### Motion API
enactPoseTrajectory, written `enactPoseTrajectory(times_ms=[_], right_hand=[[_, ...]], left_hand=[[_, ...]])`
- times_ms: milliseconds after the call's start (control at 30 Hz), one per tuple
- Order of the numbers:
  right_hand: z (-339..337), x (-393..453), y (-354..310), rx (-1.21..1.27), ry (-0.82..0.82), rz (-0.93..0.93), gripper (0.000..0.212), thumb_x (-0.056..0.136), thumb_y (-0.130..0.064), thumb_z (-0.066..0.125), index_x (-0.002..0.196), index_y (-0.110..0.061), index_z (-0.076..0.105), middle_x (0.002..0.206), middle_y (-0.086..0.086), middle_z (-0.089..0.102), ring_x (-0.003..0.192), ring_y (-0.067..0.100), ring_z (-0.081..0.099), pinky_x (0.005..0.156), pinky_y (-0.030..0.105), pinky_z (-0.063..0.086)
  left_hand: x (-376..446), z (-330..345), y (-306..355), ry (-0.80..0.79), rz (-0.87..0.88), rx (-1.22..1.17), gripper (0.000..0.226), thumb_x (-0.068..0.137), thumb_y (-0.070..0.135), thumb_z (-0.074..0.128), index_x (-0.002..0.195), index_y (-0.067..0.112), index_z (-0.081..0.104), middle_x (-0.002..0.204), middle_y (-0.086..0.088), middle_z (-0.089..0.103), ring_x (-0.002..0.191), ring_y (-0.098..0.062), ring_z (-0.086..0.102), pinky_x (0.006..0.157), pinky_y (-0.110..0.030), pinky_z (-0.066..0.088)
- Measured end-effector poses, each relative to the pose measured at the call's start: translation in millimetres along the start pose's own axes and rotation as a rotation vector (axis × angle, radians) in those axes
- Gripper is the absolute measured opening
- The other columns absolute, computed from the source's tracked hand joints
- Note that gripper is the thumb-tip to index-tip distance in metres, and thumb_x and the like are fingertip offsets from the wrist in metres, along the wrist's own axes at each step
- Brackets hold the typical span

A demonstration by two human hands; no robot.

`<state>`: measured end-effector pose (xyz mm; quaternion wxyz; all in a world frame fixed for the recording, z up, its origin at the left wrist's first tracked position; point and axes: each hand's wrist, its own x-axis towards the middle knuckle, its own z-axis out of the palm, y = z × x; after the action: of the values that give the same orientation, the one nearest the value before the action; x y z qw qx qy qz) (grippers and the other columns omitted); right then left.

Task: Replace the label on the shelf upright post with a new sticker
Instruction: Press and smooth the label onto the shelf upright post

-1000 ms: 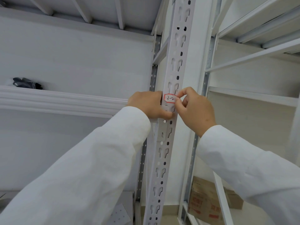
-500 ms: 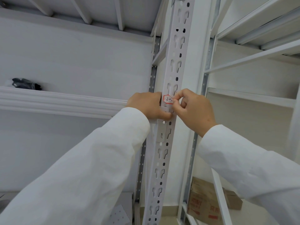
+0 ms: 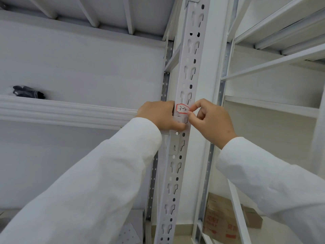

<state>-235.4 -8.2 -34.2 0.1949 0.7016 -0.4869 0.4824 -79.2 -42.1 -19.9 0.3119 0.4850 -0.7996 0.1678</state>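
Far left of the upright post (image 3: 189, 71) we see a dark bundle (image 3: 28, 92) lying on the shelf (image 3: 66, 111). Our left hand (image 3: 159, 115) wraps the post's left edge, fingers closed around it, thumb pressed on its face just below the sticker (image 3: 182, 109). The red-bordered sticker, handwritten "3-2", sits on the post's slotted face. Our right hand (image 3: 211, 120) pinches the sticker's right edge between thumb and forefinger. Lower right of the post, cardboard boxes (image 3: 221, 219) rest on the floor.
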Motion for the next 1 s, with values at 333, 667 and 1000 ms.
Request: enactPoseTrajectory(times_ms=[333, 667, 1000], right_hand=[[1, 0, -6, 0.094, 0.009, 0.062, 0.011, 0.084, -0.027, 0.056, 0.073, -0.026, 0.058, 0.048, -0.006, 0.051, 0.057, 0.016, 0.051, 0.066, 0.033, 0.047], [3, 0, -3, 0.109, 0.062, 0.092, 0.012, 0.084, -0.028, 0.057, 0.073, -0.029, 0.052, 0.048, -0.005, 0.050, 0.053, 0.012, 0.047, 0.060, 0.029, 0.042], [0, -2, -7, 0.134, 0.008, 0.089, 0.022, 0.082, -0.026, 0.058, 0.064, -0.034, 0.050, 0.050, -0.004, 0.055, 0.060, 0.022, 0.060, 0.068, 0.033, 0.050]], left_hand=[[6, -6, -3, -0.104, -0.062, -0.173, 0.046, 0.073, 0.072, 0.040, 0.070, 0.026, 0.044, 0.074, 0.009, 0.055, 0.080, -0.020, 0.056, 0.069, -0.031, 0.036], [10, -10, -5, -0.127, -0.066, -0.263, 0.042, 0.090, 0.057, 0.040, 0.075, 0.019, 0.049, 0.079, 0.004, 0.056, 0.078, -0.019, 0.052, 0.074, -0.031, 0.036], [7, -9, -4, -0.118, -0.076, -0.250, 0.041, 0.090, 0.059, 0.039, 0.070, 0.023, 0.046, 0.078, 0.005, 0.055, 0.082, -0.022, 0.054, 0.075, -0.032, 0.036]])
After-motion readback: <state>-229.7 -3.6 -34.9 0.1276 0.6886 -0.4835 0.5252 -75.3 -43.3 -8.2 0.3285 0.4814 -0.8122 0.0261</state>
